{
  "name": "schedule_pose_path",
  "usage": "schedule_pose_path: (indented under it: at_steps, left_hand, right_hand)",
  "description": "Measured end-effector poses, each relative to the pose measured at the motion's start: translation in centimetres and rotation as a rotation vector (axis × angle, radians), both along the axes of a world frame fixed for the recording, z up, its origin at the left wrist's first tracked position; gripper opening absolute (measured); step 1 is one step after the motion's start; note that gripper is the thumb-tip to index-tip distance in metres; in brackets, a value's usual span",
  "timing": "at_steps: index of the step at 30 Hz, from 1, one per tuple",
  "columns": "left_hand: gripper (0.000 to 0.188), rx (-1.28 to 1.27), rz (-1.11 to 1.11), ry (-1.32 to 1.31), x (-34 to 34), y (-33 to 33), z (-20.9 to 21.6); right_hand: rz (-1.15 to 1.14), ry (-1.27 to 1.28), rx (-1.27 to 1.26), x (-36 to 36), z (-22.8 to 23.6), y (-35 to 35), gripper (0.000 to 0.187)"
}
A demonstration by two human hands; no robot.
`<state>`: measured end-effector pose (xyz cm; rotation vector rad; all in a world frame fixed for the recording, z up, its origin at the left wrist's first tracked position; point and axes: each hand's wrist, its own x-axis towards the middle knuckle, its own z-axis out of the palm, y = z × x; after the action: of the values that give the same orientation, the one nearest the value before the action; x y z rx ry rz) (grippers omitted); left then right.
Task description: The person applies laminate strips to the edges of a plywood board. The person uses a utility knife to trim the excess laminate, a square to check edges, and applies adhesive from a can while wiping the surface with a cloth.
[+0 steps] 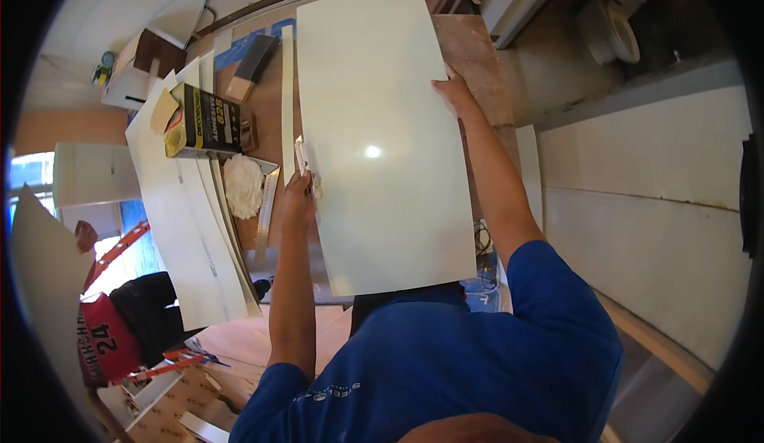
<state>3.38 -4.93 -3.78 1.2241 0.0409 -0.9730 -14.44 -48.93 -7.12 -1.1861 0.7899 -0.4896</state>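
Observation:
A large white laminate sheet (390,132) lies in front of me over the brown worktable, its near edge close to my body. My right hand (455,93) is closed on the sheet's far right edge. At its left edge, my left hand (298,192) is closed around a small white-and-metal hand tool (302,156), whose exact kind I cannot make out. A narrow pale strip (287,101) runs along the table beside the sheet. Left of that hand are a crumpled white cloth (243,187) and a metal ruler (267,212).
An adhesive can (203,120) and a dark-and-tan block (253,65) sit left on the worktable (473,53). Long white sheets (179,196) lean there. At lower left, a person in red (111,339) is near an orange ladder (119,250). A toilet (613,33) stands far right.

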Motion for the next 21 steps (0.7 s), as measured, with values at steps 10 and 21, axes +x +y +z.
schedule_pose_path:
  at_steps: [10, 21]
  left_hand:
    - [0.018, 0.106, 0.065, -0.024, -0.2, -1.9, 0.1]
    - [0.018, 0.311, 0.058, -0.118, -1.7, 1.0, 2.7]
  right_hand:
    - [-0.275, 0.595, -0.624, -4.1, -2.1, -0.4, 0.064]
    - [-0.328, 0.498, -0.402, -20.2, -1.5, 20.0, 0.028]
